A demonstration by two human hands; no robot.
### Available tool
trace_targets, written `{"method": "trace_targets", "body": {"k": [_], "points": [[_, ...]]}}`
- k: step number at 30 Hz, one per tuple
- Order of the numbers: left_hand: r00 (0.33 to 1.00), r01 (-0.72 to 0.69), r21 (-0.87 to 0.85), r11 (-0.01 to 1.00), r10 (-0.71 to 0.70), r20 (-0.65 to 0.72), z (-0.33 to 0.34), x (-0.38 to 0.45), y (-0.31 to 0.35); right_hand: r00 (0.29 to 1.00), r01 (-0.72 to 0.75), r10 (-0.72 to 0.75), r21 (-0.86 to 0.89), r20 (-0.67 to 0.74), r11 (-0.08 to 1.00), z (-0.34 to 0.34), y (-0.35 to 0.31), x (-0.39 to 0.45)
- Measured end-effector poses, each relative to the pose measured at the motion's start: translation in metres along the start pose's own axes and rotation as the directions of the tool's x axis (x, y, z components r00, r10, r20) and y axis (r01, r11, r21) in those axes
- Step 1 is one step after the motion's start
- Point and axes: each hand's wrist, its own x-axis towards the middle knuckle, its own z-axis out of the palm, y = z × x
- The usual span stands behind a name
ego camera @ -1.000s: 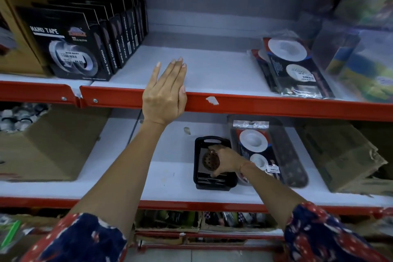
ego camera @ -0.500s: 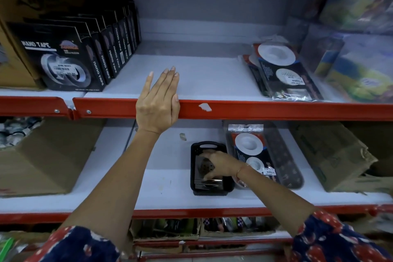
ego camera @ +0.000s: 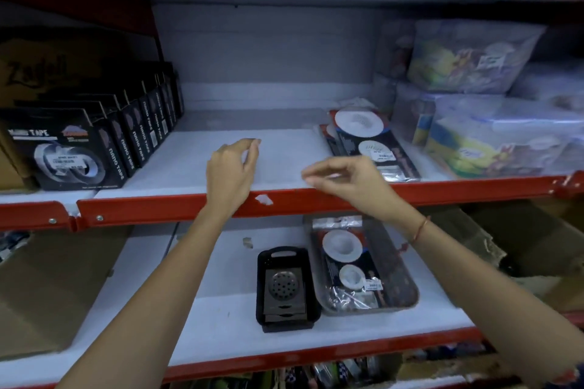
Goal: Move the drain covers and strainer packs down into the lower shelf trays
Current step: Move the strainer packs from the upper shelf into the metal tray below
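Both empty hands raised at upper shelf edge (ego camera: 177,205), left hand (ego camera: 232,172), right hand (ego camera: 350,178), strainer packs (ego camera: 366,142) beyond

Two bare forearms in shot, no sleeves showing on most of their length. Right wrist has a thin red thread bracelet (ego camera: 419,228) w/ a small knot end hanging off. Bit of red-patterned dark sleeve (ego camera: 568,377) at near right corner, blurry.
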Motion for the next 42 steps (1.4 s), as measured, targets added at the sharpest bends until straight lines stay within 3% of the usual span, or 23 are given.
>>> {"method": "trace_targets", "body": {"k": [2,4,7,9,11,13,17,21,31,42], "points": [[0.993,0.080,-0.132,0.988,-0.068,0.093,0.021,0.024,0.019,0.986,0.014,-0.010,0.019,-0.165,1.000,-0.030,0.009,0.022],[0.950,0.272,-0.319,0.908,-0.202,0.238,0.046,0.047,0.034,0.948,-0.040,0.050,0.037,-0.313,0.999,-0.063,0.032,0.046],[0.778,0.612,-0.471,0.635,-0.377,0.502,0.082,0.070,0.058,0.851,-0.184,0.191,0.063,-0.489,0.981,-0.112,0.073,0.081],[0.691,0.710,-0.438,0.552,-0.423,0.587,0.102,0.080,0.069,0.768,-0.348,0.288,0.004,-0.572,0.937,-0.138,0.095,0.097],[0.645,0.754,-0.416,0.508,-0.455,0.614,0.119,0.087,0.075,0.707,-0.540,0.413,-0.061,-0.574,0.840,-0.158,0.112,0.106],[0.615,0.780,-0.406,0.476,-0.461,0.640,0.134,0.092,0.079,0.700,-0.623,0.516,-0.069,-0.494,0.779,-0.169,0.123,0.107],[0.544,0.831,-0.384,0.403,-0.444,0.712,0.150,0.093,0.092,0.687,-0.622,0.675,0.261,-0.270,0.738,-0.168,0.132,0.105],[0.551,0.826,-0.377,0.419,-0.462,0.695,0.150,0.092,0.102,0.704,-0.601,0.682,0.348,-0.197,0.720,-0.167,0.125,0.103],[0.631,0.775,-0.481,0.410,-0.467,0.619,0.085,0.064,0.122,0.819,-0.411,0.540,0.462,-0.191,0.786,-0.163,0.053,0.059],[0.640,0.767,-0.494,0.409,-0.451,0.622,0.016,-0.050,0.144,0.791,-0.483,0.601,0.483,-0.118,0.730,-0.126,0.011,-0.071]]}}
